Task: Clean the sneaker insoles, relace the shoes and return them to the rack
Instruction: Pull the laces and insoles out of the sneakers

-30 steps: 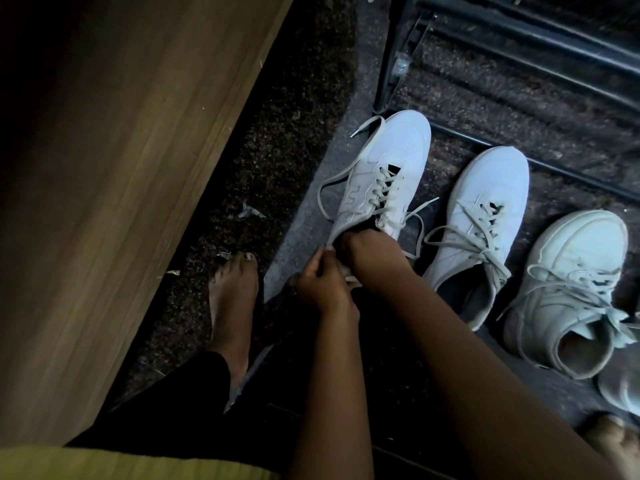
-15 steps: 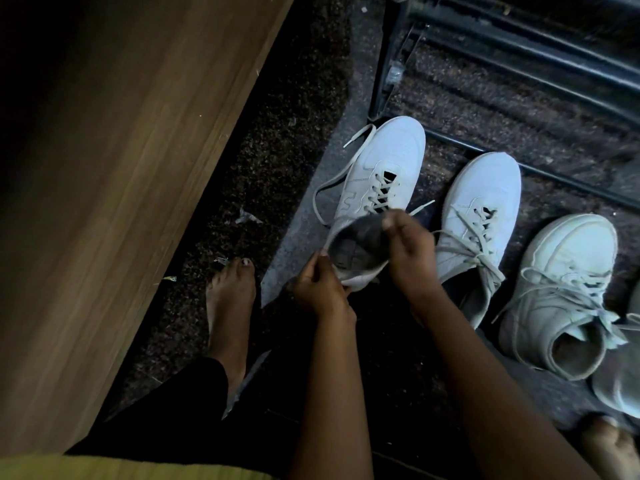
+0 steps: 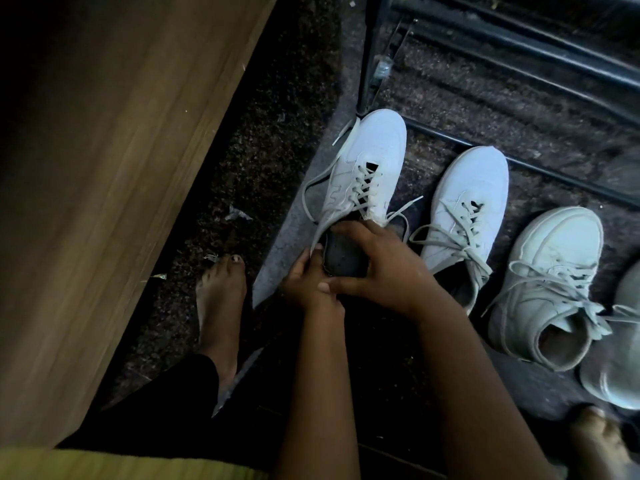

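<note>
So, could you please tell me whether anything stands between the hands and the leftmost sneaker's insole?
Nothing visible does. The right hand and left hand hold the dark insole at the heel opening of the leftmost sneaker; its loose laces trail off to the sides.

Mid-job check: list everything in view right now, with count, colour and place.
sneakers: four, white, in a row on the floor before the rack: leftmost sneaker, second sneaker, third sneaker, fourth sneaker cut off at the right edge
insole: one, dark, at the leftmost sneaker's heel opening
rack: one, black metal, top right
wooden panel: one, brown, left
carpet: one, dark, floor
feet: two, bare: left foot, right foot
left hand: grips the leftmost sneaker's heel
right hand: fingers curled over the insole
</note>
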A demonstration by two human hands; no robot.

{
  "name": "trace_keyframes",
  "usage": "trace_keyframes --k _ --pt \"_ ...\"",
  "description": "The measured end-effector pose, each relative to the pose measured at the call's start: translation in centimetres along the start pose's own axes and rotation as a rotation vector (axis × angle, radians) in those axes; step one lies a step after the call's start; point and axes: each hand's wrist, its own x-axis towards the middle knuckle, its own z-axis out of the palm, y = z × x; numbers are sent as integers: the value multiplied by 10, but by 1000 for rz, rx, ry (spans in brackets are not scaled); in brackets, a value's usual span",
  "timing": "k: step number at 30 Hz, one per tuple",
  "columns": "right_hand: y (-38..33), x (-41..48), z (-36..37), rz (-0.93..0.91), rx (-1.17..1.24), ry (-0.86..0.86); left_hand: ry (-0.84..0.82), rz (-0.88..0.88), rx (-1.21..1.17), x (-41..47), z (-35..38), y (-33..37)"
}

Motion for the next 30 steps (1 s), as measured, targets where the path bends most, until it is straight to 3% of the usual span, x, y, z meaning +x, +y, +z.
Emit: trace_keyframes --k 8,15,21,25,27,30 --pt "-6 8 15 -10 -24 -250 5 -50 -11 4 -3 6" --pt "-12 2 28 61 -249 50 -1 -89 47 4 -5 5" --pt "-33 -8 -11 -21 -232 124 46 -99 36 9 0 5" --pt "-53 -12 -34 -42 -319 54 35 -74 54 13 7 -4" --pt "-64 -15 -37 -43 -357 39 103 111 212 35 -12 -1" --pt "-75 -19 -35 -66 -356 14 -103 544 585 119 -70 -4"
